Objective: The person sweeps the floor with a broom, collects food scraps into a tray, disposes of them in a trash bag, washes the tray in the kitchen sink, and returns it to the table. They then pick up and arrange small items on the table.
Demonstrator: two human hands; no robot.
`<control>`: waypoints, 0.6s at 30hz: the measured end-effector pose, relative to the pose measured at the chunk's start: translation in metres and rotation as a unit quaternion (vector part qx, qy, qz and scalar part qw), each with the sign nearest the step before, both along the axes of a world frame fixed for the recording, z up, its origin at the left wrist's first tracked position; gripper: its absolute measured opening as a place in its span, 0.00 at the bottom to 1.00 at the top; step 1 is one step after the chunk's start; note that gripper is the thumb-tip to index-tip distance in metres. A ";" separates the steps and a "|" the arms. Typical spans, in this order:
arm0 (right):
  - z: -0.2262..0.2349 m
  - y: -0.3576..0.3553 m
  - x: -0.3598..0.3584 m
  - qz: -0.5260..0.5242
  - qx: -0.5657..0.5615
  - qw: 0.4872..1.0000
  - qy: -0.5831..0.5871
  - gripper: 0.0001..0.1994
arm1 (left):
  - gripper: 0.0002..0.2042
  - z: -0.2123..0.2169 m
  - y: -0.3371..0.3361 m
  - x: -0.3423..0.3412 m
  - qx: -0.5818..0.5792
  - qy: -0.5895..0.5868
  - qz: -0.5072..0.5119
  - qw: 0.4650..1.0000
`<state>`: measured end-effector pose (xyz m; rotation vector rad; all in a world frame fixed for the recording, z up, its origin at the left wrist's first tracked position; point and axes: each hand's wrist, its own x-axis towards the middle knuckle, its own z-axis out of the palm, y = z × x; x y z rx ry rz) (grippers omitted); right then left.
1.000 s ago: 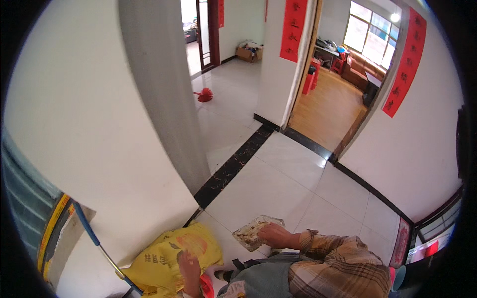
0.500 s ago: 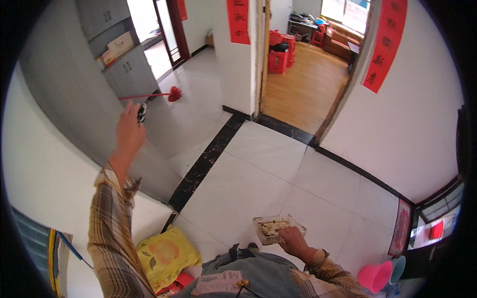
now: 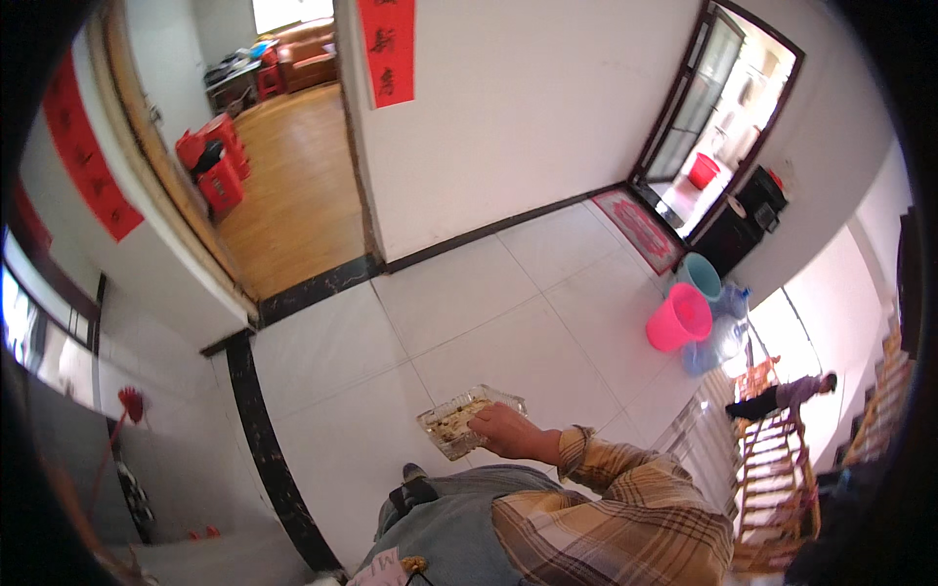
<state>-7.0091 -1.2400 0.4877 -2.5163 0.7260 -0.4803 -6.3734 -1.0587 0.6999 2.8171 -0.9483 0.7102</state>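
My right hand [image 3: 503, 430] grips the near right side of a clear rectangular dish [image 3: 451, 441], its fingers closed over the rim. The dish looks like ridged glass, and small brown and pale bits lie in it. It is held in front of my body above the tiled floor, slightly tilted. My left hand does not show; only the right plaid sleeve [image 3: 635, 488] is plainly in sight.
A pink bucket [image 3: 678, 318], a teal bucket [image 3: 699, 274] and clear water bottles [image 3: 718, 342] stand at the right. Beyond them, a person [image 3: 787, 395] is by the wooden stair railing [image 3: 767, 469]. A doorway with a wooden floor [image 3: 298, 186] is at left; a red mop [image 3: 130, 403] lies farther left.
The view has swung right, bringing the stairs, the person and the open far door into sight. My raised left hand and the yellow bag have left the picture. The dish stays in my right hand.
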 end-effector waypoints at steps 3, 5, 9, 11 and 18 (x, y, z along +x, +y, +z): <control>0.014 0.004 -0.011 -0.052 -0.005 0.999 -0.015 0.08 | 0.27 -0.042 -0.064 -0.046 -0.034 0.060 -0.110 0.992; 0.013 0.014 -0.008 -0.061 -0.018 0.997 -0.033 0.08 | 0.27 -0.076 -0.088 -0.085 -0.050 0.113 -0.179 0.976; 0.025 0.036 -0.006 -0.104 -0.034 0.994 -0.011 0.09 | 0.26 -0.127 -0.135 -0.180 -0.040 0.197 -0.313 0.928; 0.027 0.042 -0.003 -0.117 -0.038 0.992 -0.005 0.10 | 0.26 -0.142 -0.153 -0.219 -0.033 0.225 -0.372 0.900; 0.027 0.037 0.001 -0.119 -0.056 0.991 0.013 0.07 | 0.25 -0.164 -0.189 -0.256 -0.041 0.270 -0.455 0.848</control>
